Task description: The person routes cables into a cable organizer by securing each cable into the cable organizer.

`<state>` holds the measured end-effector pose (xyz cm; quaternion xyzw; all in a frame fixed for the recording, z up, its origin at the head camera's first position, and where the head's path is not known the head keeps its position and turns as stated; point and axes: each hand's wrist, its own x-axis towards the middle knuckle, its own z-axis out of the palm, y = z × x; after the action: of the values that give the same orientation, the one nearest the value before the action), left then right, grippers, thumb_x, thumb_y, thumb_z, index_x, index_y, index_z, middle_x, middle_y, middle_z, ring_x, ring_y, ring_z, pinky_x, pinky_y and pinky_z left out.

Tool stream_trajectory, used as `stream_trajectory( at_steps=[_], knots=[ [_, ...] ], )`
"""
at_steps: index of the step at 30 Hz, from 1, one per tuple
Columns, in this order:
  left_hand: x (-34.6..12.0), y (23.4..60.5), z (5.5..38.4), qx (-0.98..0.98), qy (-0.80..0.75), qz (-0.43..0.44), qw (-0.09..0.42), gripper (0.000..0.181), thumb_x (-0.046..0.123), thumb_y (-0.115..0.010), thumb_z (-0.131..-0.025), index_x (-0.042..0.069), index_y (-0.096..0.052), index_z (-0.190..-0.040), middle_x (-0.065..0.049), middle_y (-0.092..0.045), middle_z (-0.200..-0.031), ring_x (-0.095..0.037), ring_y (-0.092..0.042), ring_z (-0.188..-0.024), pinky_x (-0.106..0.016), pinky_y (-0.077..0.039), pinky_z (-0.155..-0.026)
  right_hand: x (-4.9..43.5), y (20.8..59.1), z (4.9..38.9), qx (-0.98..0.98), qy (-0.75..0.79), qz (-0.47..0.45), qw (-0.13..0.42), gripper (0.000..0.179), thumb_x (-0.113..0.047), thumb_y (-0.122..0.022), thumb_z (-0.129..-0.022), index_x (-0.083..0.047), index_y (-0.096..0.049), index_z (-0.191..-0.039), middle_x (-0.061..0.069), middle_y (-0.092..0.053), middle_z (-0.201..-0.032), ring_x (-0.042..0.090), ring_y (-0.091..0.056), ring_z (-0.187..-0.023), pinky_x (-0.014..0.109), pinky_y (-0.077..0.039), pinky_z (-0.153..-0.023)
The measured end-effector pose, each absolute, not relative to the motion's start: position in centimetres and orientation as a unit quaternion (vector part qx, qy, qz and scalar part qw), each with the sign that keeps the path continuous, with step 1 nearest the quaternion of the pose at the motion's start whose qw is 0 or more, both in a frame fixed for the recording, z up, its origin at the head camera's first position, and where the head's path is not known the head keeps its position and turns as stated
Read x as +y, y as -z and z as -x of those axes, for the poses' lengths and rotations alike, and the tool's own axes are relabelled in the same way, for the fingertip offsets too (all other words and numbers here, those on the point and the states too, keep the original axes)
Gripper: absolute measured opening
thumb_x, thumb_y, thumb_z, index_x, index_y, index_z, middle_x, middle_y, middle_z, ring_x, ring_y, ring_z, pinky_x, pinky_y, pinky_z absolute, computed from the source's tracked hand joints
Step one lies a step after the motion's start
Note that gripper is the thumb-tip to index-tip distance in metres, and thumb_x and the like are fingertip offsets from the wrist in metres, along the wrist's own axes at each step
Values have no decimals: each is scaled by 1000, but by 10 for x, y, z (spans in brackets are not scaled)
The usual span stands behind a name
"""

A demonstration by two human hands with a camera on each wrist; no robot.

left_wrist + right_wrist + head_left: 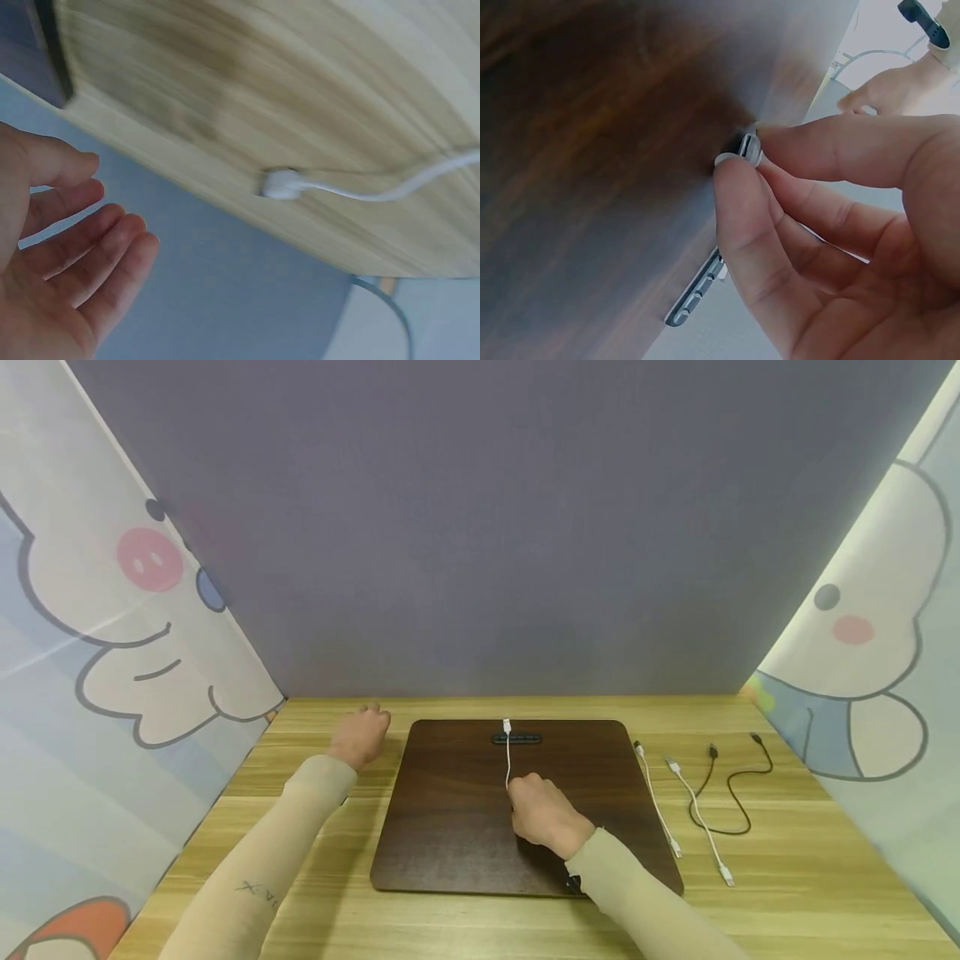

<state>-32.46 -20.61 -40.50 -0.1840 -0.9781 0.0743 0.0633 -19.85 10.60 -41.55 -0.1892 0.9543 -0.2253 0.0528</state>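
My right hand (pixel 543 810), above the dark brown board (pixel 450 827), pinches one end of a white USB cable (pixel 508 760). In the right wrist view its small connector (pixel 748 148) sits between thumb and fingertips, slot showing. The cable runs away from me across a black cable holder (pixel 516 738), with its USB-A plug (pixel 507 725) at the board's far edge. My left hand (pixel 362 735) is left of the board, holding nothing, its fingers loosely bent. In the left wrist view another white cable (pixel 352 193) lies on the table near it.
Right of the board lie two white cables (pixel 654 797) (pixel 697 810) and a black cable (pixel 738 793) on the wooden table (pixel 817 860). A grey panel (pixel 480 568) rises behind the table. Cartoon-printed sheets (pixel 112 610) stand at both sides.
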Motion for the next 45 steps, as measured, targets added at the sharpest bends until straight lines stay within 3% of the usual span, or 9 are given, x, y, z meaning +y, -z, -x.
stream_trajectory(
  at_steps=[4,10,15,19,31,38,45],
  knots=[
    [-225,410,326,-984,-80,146,65,29,6,-69,-91,-6,-65,-117,-24,-65,-109,-44,-65,-99,-51,-58,-75,105,416,199,955,222,190,54,35,13,-61,-88,-10,-52,-62,-2,-39,-52,9,-35,-41,24,-29,-39],
    [-244,409,323,-997,-41,70,5,33,9,-56,-95,-10,-61,-121,-31,-62,-111,-51,-62,-101,-59,-55,-81,106,416,200,953,228,189,60,33,11,-62,-88,-10,-54,-64,0,-44,-53,9,-38,-42,24,-32,-40],
    [-252,408,321,-998,-2,32,-50,30,9,-56,-94,-10,-64,-116,-31,-65,-108,-48,-65,-97,-56,-56,-76,108,415,201,952,233,184,68,34,11,-62,-88,-10,-54,-63,2,-48,-54,10,-41,-41,24,-33,-41],
    [-257,410,319,-997,30,21,-68,31,6,-57,-97,-12,-60,-121,-32,-64,-110,-46,-66,-95,-55,-56,-74,108,413,202,954,226,187,64,34,10,-64,-88,-11,-52,-63,1,-50,-56,11,-44,-44,26,-36,-43],
    [-259,414,316,-997,43,35,-50,28,6,-56,-100,-15,-56,-118,-34,-62,-106,-48,-67,-90,-54,-57,-72,107,413,201,955,225,182,62,35,8,-66,-88,-11,-52,-63,1,-51,-59,11,-47,-45,25,-39,-44],
    [-253,411,317,-995,71,48,-59,28,8,-62,-98,-11,-59,-119,-30,-65,-110,-44,-67,-93,-55,-57,-73,107,415,198,955,223,190,49,38,1,-74,-90,-11,-52,-61,0,-50,-58,9,-50,-44,23,-43,-44],
    [-234,402,319,-993,69,84,-48,18,3,-61,-94,-6,-63,-110,-21,-68,-102,-36,-67,-88,-50,-56,-71,109,416,197,955,218,200,29,33,-1,-74,-91,-11,-56,-64,-1,-52,-60,9,-49,-46,24,-42,-45]
  ],
)
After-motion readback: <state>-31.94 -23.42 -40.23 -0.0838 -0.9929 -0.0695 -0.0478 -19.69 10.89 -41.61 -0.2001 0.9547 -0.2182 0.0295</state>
